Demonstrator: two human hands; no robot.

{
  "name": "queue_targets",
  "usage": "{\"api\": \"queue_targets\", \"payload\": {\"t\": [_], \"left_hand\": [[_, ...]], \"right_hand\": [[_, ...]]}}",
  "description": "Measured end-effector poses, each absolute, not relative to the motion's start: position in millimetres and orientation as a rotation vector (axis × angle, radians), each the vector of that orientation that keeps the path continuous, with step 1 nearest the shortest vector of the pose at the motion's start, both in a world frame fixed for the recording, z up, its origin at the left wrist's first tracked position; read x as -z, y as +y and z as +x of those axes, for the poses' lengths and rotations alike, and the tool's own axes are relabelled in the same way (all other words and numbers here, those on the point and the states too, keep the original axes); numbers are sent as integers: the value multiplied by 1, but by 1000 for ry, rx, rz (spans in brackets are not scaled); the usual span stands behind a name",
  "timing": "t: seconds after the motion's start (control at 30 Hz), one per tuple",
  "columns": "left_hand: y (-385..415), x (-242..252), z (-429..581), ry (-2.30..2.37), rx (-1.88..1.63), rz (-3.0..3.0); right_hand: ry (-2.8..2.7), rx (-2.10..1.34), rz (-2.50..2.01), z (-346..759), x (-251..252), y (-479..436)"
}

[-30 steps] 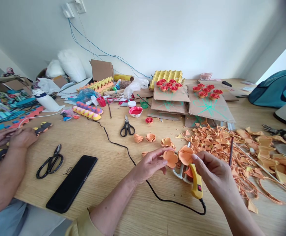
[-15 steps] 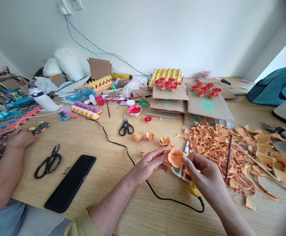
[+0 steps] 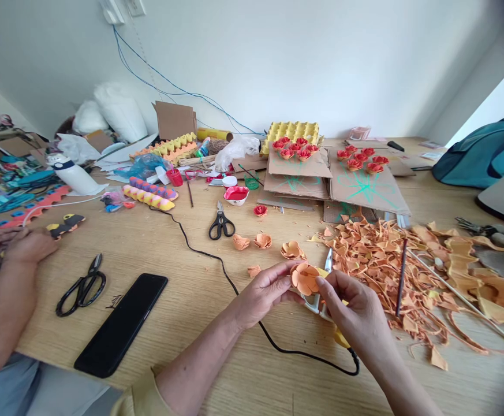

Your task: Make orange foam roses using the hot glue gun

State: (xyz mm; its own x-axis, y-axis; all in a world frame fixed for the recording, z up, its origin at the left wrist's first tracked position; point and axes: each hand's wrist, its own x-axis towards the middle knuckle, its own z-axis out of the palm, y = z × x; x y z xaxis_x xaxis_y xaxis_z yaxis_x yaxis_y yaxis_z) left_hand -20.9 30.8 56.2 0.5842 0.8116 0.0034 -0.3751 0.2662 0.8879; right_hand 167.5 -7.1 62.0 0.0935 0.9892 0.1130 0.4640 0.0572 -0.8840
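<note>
Between my hands is an orange flower cut from egg-carton card, its petals spread. My left hand is closed on its left side, thumb in front and fingers behind. With thumb and fingertips, my right hand pinches the petals on the right. Just beneath lie scissors with pale handles and a yellow tool with a black cord, both partly hidden by my hands. Beyond the flower, more orange flowers sit on the table, along with one red flower.
Orange card scraps heap up on the right, with a dark stick across them. Black scissors, a phone and another pair of scissors lie leftward. Cardboard sheets bear red flowers. A co-worker's hands are at far left.
The orange flower has tilted and turned slightly in my hands, and my right fingertips have shifted a little left along its petals. The view has moved slightly.
</note>
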Motion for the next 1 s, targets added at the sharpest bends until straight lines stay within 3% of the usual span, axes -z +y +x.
{"api": "queue_targets", "payload": {"t": [0.73,1.0], "left_hand": [[29,-60,-20,604,-838,1118],[31,-58,-20,636,-856,1124]], "right_hand": [[-1557,-591,-1626,163,-54,-4],[-1553,-690,-1568,167,-61,-3]]}}
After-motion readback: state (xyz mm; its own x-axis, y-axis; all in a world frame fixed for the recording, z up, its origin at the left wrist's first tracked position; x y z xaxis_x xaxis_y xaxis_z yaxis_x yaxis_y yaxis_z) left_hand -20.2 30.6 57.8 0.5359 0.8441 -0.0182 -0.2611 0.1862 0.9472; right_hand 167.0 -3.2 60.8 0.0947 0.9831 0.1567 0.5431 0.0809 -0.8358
